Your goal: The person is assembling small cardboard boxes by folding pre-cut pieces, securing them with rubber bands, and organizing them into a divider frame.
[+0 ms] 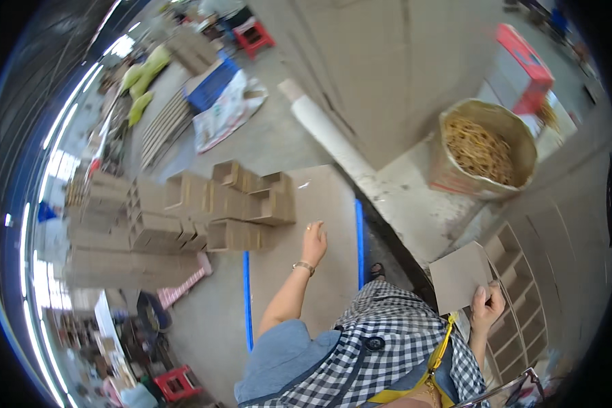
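1. Beside the bucket (486, 149) of tan rubber bands, below it and a little toward the person, the right hand (486, 307) pinches a flat grey card (461, 275) by its lower right corner, thumb on the upper face, fingers curled closed beneath.
2. Left of the bucket, well apart from it, the left hand (313, 243) rests on a brown board (304, 238) that lies on the table; its fingers are loosely open, slightly spread, and it holds nothing.
3. Farther left of the bucket, at the board's far edge, folded boxes (241, 200) stand in rows, open sides showing; the left hand lies just short of the nearest one.
4. Right below the bucket, a slotted rack (523, 299) of card dividers runs along the table edge, and the card hovers just above its upper end.
5. To handle the card well, I judge the corner pinch too weak for a sheet this wide: a grip nearer the middle of an edge would stop it sagging or twisting.
6. Keeping the card level and clear of the bucket rim should avoid snagging the bands.
7. Steady pressure from the left hand would keep the board from sliding toward the boxes.
8. Above the bucket, a red stool (527, 64) stands apart from both hands.
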`<action>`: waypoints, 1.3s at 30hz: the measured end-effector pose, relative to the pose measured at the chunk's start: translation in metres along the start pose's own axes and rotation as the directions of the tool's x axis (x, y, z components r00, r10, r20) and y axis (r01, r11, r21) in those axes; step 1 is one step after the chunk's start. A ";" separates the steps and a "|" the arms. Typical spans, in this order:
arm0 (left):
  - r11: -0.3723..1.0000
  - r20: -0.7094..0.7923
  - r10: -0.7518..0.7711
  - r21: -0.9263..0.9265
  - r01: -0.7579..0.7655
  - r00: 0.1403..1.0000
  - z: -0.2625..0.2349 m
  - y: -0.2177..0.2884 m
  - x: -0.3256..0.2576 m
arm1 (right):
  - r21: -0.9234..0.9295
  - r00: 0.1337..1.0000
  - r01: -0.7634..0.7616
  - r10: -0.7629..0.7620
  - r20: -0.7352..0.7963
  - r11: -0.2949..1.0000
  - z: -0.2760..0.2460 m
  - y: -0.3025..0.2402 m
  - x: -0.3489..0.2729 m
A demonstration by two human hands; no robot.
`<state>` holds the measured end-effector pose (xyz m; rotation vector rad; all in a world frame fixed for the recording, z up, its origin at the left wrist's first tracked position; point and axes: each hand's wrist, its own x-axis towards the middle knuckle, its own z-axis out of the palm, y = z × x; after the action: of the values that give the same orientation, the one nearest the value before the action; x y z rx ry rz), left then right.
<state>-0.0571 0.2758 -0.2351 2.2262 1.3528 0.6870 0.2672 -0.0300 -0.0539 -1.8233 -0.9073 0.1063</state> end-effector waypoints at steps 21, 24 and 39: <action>0.600 -0.573 -0.038 0.642 0.478 0.819 -0.306 -0.079 0.091 | -0.531 0.820 0.470 -0.126 0.558 0.705 0.127 0.076 0.053; 0.700 -0.566 -0.071 0.559 0.445 0.821 -0.322 -0.092 0.096 | -0.505 0.868 0.449 -0.227 0.441 0.737 0.122 0.061 0.049; 0.607 0.556 -0.051 -0.642 0.468 0.830 -0.142 0.194 0.020 | 0.336 0.543 0.283 -0.438 0.717 0.899 0.138 -0.102 0.144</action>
<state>-0.0054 0.2281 -0.0043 1.3193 0.8595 0.4104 0.2511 0.1815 0.0163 -1.3352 -1.8207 0.7525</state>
